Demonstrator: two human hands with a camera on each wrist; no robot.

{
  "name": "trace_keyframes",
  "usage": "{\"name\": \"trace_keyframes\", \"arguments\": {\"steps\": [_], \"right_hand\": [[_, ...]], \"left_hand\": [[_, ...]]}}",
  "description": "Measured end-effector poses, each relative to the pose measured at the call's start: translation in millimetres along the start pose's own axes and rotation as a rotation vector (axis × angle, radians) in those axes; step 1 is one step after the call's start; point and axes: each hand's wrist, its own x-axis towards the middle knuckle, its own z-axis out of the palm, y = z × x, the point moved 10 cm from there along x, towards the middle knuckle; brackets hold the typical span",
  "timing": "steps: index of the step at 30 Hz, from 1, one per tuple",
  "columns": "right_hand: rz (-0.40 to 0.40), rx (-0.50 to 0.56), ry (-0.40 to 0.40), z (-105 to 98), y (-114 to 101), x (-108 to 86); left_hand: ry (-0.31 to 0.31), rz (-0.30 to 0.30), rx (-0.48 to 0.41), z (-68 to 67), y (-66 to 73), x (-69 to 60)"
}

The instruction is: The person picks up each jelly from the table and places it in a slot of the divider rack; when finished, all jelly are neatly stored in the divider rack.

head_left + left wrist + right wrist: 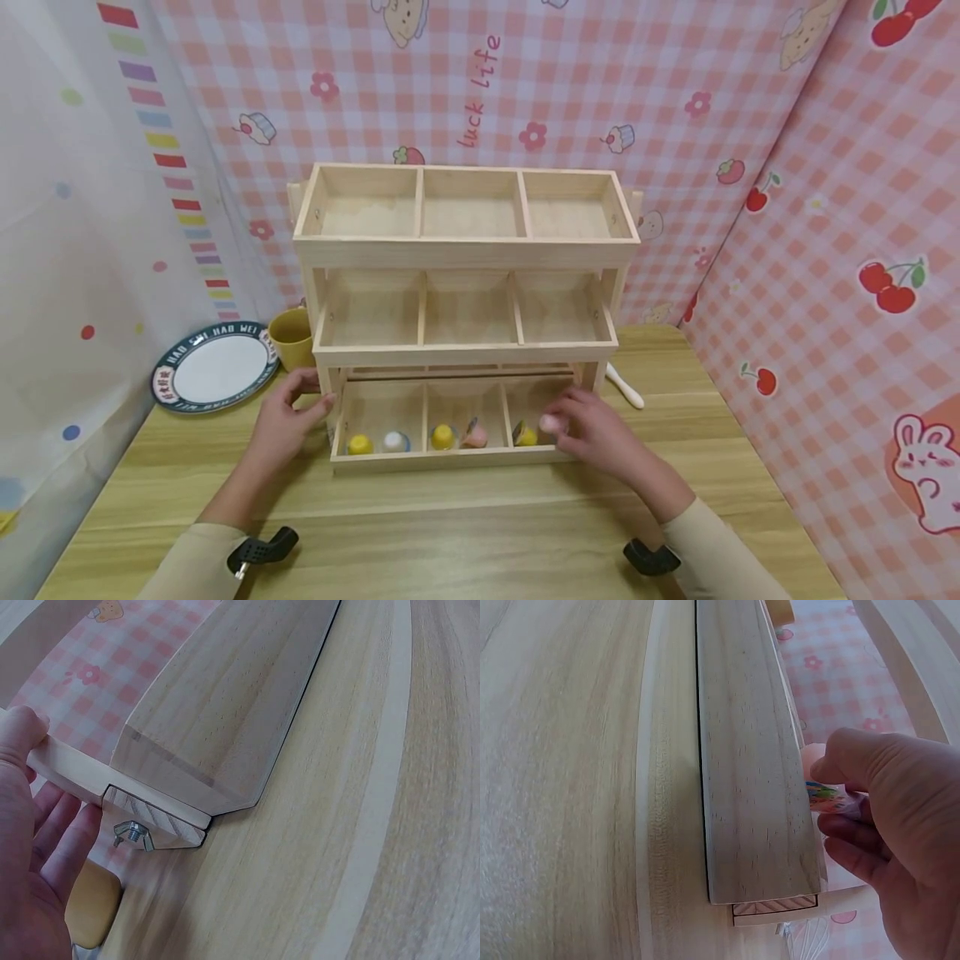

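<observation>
A three-tier wooden shelf (465,253) stands on the table, each tier split into three compartments. My left hand (279,421) grips its left side post, the thumb on one side and fingers on the other in the left wrist view. At the bottom tier's right compartment, my right hand (600,432) pinches a small pink jelly cup (826,796) with a colourful print. Beside it in that compartment lies a yellow cup (527,435). The middle compartment has a yellow cup (442,437) and a pink cup (476,435); the left one holds a yellow cup (360,445) and a white cup (395,442).
Left of the shelf lie a white plate with a dark green rim (174,398) and a yellow mug (291,337). A white handle (626,387) shows behind the shelf's right side. A wing nut (133,834) sticks out from the post's foot. Patterned cloth walls stand around the table.
</observation>
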Motion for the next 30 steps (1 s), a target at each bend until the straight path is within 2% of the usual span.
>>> {"name": "trace_keyframes", "arguments": {"steps": [13,21,26,28,30], "right_hand": [[0.026,-0.043,-0.092,10,2,3.5],[0.028,0.018,-0.047,4,3,0.6],[0.02,0.042,0.007,-2,3,-4.1],[0.001,0.052,0.036,-6,1,-8.4],[-0.027,0.065,0.068,-12,0,-14.7]], "left_hand": [[-0.006,-0.012,-0.003,1.3,-0.2,-0.4],[-0.011,-0.019,-0.005,3.7,-1.9,1.8],[-0.007,-0.028,0.009,3.6,-1.7,1.3],[-0.014,-0.034,0.023,3.7,-2.0,1.1],[-0.033,-0.03,0.075,2.9,-1.4,0.4]]}}
